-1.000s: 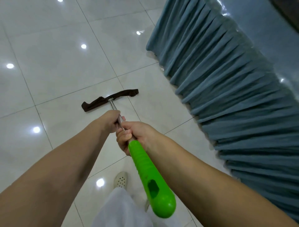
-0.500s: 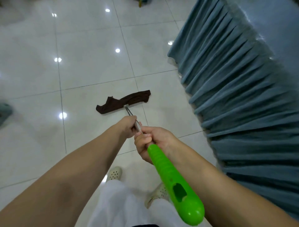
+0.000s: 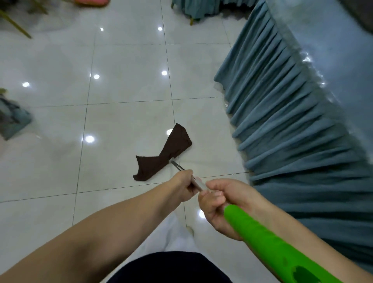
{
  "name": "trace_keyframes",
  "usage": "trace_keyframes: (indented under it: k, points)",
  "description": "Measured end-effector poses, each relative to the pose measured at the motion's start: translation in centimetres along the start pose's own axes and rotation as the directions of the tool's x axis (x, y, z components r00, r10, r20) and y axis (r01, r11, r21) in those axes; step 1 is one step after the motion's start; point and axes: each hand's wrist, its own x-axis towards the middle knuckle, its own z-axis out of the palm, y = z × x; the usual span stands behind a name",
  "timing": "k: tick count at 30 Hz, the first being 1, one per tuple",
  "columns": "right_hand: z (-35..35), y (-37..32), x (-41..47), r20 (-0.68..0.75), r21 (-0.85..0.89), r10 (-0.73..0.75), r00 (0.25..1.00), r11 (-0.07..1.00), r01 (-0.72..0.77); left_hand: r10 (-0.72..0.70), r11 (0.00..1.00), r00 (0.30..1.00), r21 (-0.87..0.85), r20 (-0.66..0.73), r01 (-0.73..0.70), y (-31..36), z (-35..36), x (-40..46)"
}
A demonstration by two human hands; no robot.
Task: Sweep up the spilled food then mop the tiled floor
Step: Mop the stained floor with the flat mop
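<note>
A mop with a dark brown flat cloth head (image 3: 164, 154) lies on the glossy white tiled floor (image 3: 125, 76) just ahead of me. Its thin metal pole runs back to a bright green handle (image 3: 268, 240) at the lower right. My left hand (image 3: 184, 186) grips the metal pole further down, near the head. My right hand (image 3: 220, 204) grips the pole right where the green handle starts. The cloth is bent into a V shape. No spilled food shows on the tiles.
A pleated blue-grey table skirt (image 3: 292, 125) runs along the whole right side, close to the mop. A blue-grey cloth bundle (image 3: 12, 117) lies at the left edge. Chair legs and a pink thing (image 3: 90, 2) stand at the far top. My white trousers fill the bottom centre.
The mop head has swung from lying across to a bent V, its right end now pointing away. My view has tilted up, showing more floor and furniture beyond. Both hands keep their grip.
</note>
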Motion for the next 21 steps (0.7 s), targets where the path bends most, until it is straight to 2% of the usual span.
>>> trace_keyframes:
  k: [5, 11, 17, 21]
  points:
    - [-1.3, -0.1, -1.2, -0.059, -0.026, -0.031, 0.998, 0.999, 0.029, -0.012, 0.998, 1.000, -0.058, 0.015, 0.013, -1.6, 2.2, 0.4]
    - [-0.8, -3.0, -0.2, -0.089, -0.103, -0.102, 0.991, 0.990, 0.092, 0.000, 0.999, 0.999, -0.050, 0.034, 0.001, 0.9, 3.9, 2.2]
    - [2.0, -7.7, 2.8, -0.062, -0.153, -0.173, 0.983, 0.975, 0.162, 0.040, 0.998, 0.999, -0.054, 0.029, -0.038, 6.8, 5.9, 4.6]
    - [6.6, -13.4, 4.0, -0.055, -0.153, -0.106, 0.993, 0.984, 0.097, 0.065, 0.988, 0.997, -0.141, 0.035, -0.059, 13.1, 7.8, 6.3]
